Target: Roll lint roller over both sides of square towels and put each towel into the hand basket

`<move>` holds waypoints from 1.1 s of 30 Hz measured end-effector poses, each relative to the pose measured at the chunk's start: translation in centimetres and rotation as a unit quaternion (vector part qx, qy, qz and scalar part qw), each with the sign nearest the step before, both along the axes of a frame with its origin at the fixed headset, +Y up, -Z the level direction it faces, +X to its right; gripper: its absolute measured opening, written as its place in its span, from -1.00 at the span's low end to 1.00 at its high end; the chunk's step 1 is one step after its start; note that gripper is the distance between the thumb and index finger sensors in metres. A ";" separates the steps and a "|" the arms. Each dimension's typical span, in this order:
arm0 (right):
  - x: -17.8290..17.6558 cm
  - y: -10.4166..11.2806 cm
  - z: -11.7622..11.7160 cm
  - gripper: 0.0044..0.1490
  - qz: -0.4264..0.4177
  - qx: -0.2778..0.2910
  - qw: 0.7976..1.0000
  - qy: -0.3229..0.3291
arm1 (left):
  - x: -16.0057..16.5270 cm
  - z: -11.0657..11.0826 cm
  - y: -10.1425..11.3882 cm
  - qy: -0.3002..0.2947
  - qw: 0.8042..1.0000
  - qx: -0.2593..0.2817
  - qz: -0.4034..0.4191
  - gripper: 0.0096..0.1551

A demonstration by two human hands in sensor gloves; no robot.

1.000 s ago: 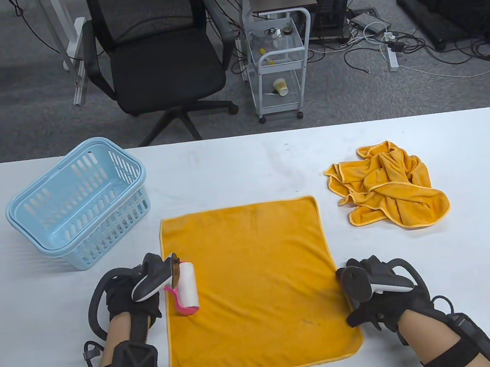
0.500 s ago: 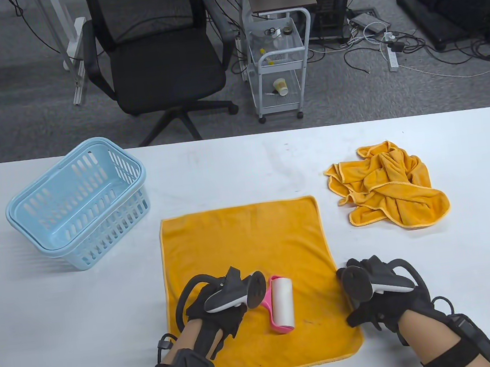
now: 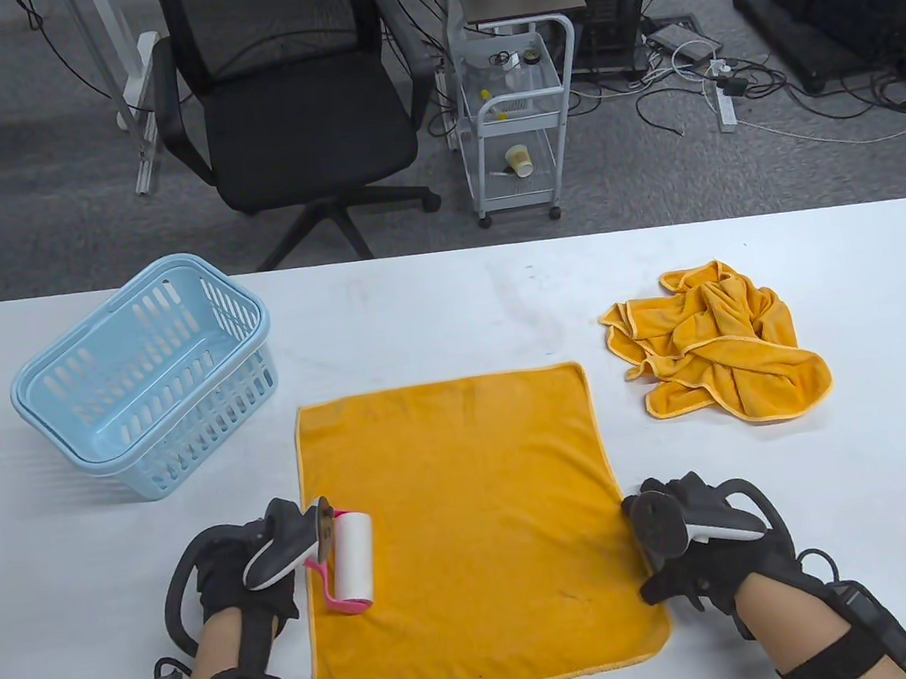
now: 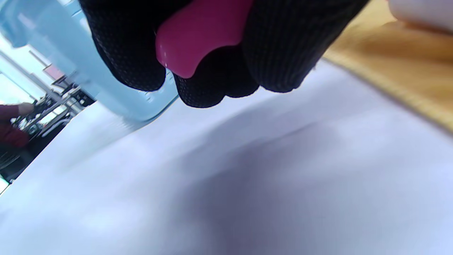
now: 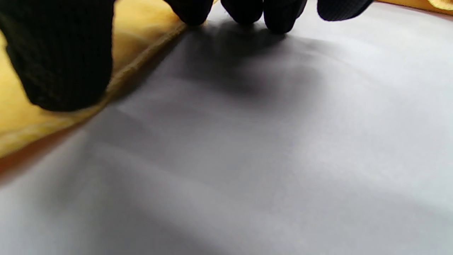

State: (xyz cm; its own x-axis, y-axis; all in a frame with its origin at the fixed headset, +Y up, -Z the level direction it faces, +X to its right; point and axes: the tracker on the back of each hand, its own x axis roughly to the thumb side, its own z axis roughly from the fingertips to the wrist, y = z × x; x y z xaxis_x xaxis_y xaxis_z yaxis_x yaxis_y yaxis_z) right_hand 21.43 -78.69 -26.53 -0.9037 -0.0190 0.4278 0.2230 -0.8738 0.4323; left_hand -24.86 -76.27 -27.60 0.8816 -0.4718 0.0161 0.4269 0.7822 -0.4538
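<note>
Left hand (image 3: 238, 568), in a black sensor glove with a tracker on its back, grips the pink handle of a lint roller (image 3: 348, 563). In the left wrist view the gloved fingers (image 4: 283, 53) curl tightly around that pink handle. The roller's white drum rests on the near left part of a flat orange square towel (image 3: 469, 535), just inside the towel's left hem. The forearm comes in from the bottom edge and the hand sits over the bare white table (image 3: 449, 307), just beside the towel.

Right hand (image 3: 694, 557) rests at the towel's right edge, toward the near corner. In the right wrist view its thumb presses down on the orange hem while the fingertips (image 5: 279, 14) touch the table just beside the cloth. The fingers look bent rather than wrapped around anything, so this hand seems to pin the towel in place, not hold it.

As for progress, the task looks to be at an early stage. A light blue hand basket (image 3: 144, 377) stands at the far left of the table, and no towel shows inside it. One towel lies spread flat with the roller on it; which of its sides have been rolled cannot be told. A second orange towel (image 3: 718, 344) lies crumpled at the far right, well apart from both hands, apparently untouched. Both towels still need to reach the basket.
</note>
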 end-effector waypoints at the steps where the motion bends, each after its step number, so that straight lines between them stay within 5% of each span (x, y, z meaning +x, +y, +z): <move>1: 0.0 0.0 0.0 0.39 0.000 0.000 1.000 0.000 | -0.5 0.0 0.0 0.006 1.000 0.001 0.004 -0.61; 12: 0.0 -0.1 0.0 0.39 -0.007 -0.003 1.000 -0.005 | -3.6 0.1 -0.2 0.019 0.985 0.020 0.172 -0.53; 20: 0.1 -0.1 -0.1 0.39 -0.010 -0.004 1.000 -0.006 | -7.6 0.3 0.9 0.071 0.937 0.097 0.328 -0.42; 27: 0.1 -0.1 -0.1 0.39 -0.009 -0.004 1.000 -0.008 | -11.3 0.7 -0.7 0.154 0.917 0.096 0.355 -0.33; 33: 0.1 -0.1 -0.1 0.39 -0.010 -0.004 1.000 -0.007 | -12.2 0.8 -2.3 0.194 0.926 0.085 0.313 -0.35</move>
